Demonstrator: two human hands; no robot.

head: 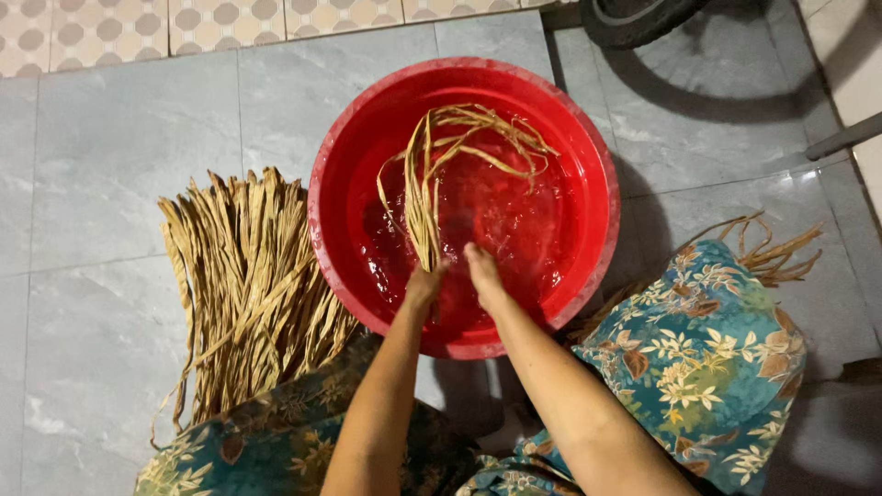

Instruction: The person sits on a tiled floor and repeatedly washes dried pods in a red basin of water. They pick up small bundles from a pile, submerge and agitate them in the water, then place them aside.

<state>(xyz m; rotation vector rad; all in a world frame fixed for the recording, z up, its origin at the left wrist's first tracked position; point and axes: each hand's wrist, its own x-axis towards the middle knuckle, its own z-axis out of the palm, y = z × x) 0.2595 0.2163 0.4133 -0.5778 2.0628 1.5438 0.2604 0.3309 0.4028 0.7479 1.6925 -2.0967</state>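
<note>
both forearms reach over floral-clad knees into the red basin of water. the left hand grips a bundle of dried strips, their far ends curling across the water. the right hand lies beside it, fingers loosely extended. more dried strips in a pile lie left of the basin on the tile floor.

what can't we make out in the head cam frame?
- Left hand: fingers wrapped around the strips and dipped in the basin; the grip itself is unclear.
- Right hand: fingertips under rippling water, touching the strips or not, cannot tell.
- Tyre: cut off by the top edge.
- Strips by the knee: mostly hidden under the floral cloth.
</note>
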